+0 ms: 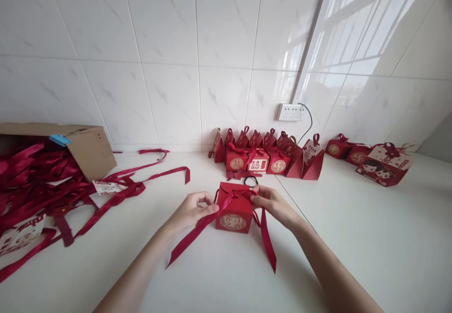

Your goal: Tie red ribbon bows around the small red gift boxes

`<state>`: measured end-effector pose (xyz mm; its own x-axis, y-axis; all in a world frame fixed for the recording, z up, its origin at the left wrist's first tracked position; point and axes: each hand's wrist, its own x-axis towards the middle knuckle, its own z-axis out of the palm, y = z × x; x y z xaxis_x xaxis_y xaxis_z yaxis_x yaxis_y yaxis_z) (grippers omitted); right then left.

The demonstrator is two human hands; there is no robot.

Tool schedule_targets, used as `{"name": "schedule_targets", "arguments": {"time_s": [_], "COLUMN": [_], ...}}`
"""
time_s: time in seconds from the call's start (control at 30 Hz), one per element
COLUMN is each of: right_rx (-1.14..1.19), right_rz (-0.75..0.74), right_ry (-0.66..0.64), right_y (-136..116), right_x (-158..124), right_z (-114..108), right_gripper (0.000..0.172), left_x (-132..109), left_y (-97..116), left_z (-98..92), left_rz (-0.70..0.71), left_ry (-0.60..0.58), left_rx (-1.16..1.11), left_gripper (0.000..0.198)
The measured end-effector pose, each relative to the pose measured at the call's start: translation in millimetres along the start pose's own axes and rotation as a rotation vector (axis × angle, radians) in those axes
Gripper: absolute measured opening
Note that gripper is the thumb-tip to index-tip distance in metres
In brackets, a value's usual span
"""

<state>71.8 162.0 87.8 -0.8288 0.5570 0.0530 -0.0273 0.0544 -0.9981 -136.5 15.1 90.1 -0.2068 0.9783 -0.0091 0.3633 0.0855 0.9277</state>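
Observation:
A small red gift box (pixel 233 209) with a gold round emblem stands on the white counter in front of me. A dark red ribbon (pixel 192 237) crosses its top and trails down on both sides. My left hand (pixel 192 209) is closed in a pinch on the ribbon's left strand just beside the box. My right hand (pixel 273 204) pinches the ribbon at the box's top right corner. Both ribbon tails lie loose on the counter toward me.
A row of finished red boxes (pixel 261 155) lines the tiled wall, with more (pixel 379 162) at the right. An open cardboard carton (pixel 88 146) and a heap of loose red ribbons (pixel 42 186) lie at the left. A wall socket (pixel 290 112) with a cable sits above the row.

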Motion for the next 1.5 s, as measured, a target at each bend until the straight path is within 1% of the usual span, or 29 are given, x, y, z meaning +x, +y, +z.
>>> {"name": "schedule_targets", "arguments": {"time_s": [0.1,0.17,0.2,0.27,0.33,0.37,0.43,0.53,0.63,0.7,0.77,0.9,1.13,1.37,1.5], "right_rx": [0.107,0.095,0.075,0.049,0.066,0.084,0.126,0.188,0.199,0.169,0.127,0.075,0.063,-0.038,-0.066], "right_rz": [0.012,0.024,0.026,0.026,0.038,0.052,0.080,0.098,0.106,0.120,0.131,0.149,0.233,0.190,0.183], "right_ry": [-0.075,-0.053,-0.022,0.032,0.044,0.038,0.036,0.006,-0.096,-0.160,-0.186,-0.207,-0.244,-0.271,-0.277], "right_y": [-3.3,-3.7,-3.6,-3.2,-3.0,-3.2,-4.1,-6.3,-7.0,-6.1,-4.8,-4.0,-7.8,-8.4,-8.8], "right_x": [-3.0,-3.7,-3.6,-3.0,-2.3,-2.1,-2.2,-3.4,-4.8,-5.2,-5.3,-5.8,-8.3,-9.2,-10.4], "right_z": [0.4,4.1,6.6,11.4,14.3,14.8,13.6,9.1,4.6,2.8,2.1,1.6,-2.3,-6.6,-11.2], "right_gripper": [0.042,0.049,0.050,0.049,0.047,0.045,0.044,0.042,0.039,0.039,0.042,0.042,0.042,0.042,0.040], "left_x": [-1.7,-3.5,-4.5,-6.5,-7.8,-8.2,-8.5,-8.5,-8.5,-8.4,-7.6,-3.4,3.2,3.6,2.1], "left_y": [3.9,6.9,8.5,11.6,14.2,15.1,15.9,14.5,11.4,9.6,8.0,2.3,-14.1,-18.7,-17.1], "left_z": [-2.7,-1.1,0.7,5.9,10.5,11.7,10.9,3.3,-4.7,-7.1,-7.6,-7.8,-12.2,-10.7,-9.8], "left_rz": [-0.092,-0.118,-0.102,-0.029,0.039,0.051,0.029,-0.003,0.014,-0.004,-0.060,-0.151,-0.148,-0.114,-0.120], "left_ry": [-0.166,-0.247,-0.246,-0.167,-0.077,-0.065,-0.113,-0.201,-0.225,-0.233,-0.236,-0.250,-0.269,-0.324,-0.329], "left_rx": [-0.062,-0.080,-0.065,0.005,0.077,0.091,0.063,-0.102,-0.324,-0.417,-0.420,-0.313,-0.422,-0.398,-0.384], "left_gripper": [0.036,0.035,0.035,0.034,0.033,0.032,0.032,0.030,0.028,0.028,0.030,0.038,0.041,0.039,0.040]}}
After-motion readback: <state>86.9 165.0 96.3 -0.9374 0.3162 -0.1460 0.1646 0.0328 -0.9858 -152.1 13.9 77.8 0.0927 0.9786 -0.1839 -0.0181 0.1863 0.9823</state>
